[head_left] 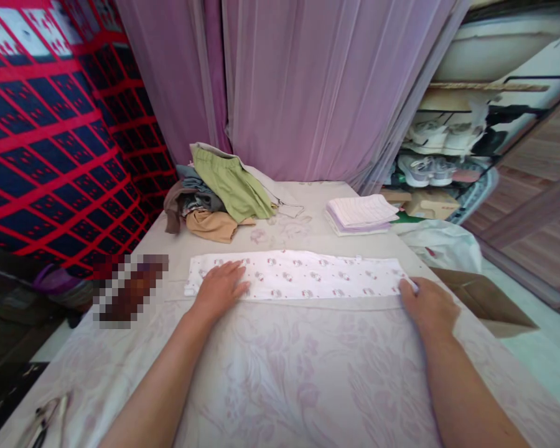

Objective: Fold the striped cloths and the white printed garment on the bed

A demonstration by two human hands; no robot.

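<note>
A white garment with small printed figures [308, 275], folded into a long strip, lies crosswise on the patterned table cover [303, 367]. On its left part rests my left hand [221, 286], palm down with the fingers stretched out flat. At the other end, my right hand [429, 305] pinches the garment's right edge between thumb and fingers. Whether the strip is a trouser leg or another piece of clothing, I cannot tell.
A loose heap of clothes with green shorts [233, 180] on top is at the back left. A neat folded stack [361, 214] sits back right. Shoes [427, 169] stand on a rack beyond. A cardboard box [483, 298] is beside the table. Purple curtains [326, 87] hang behind.
</note>
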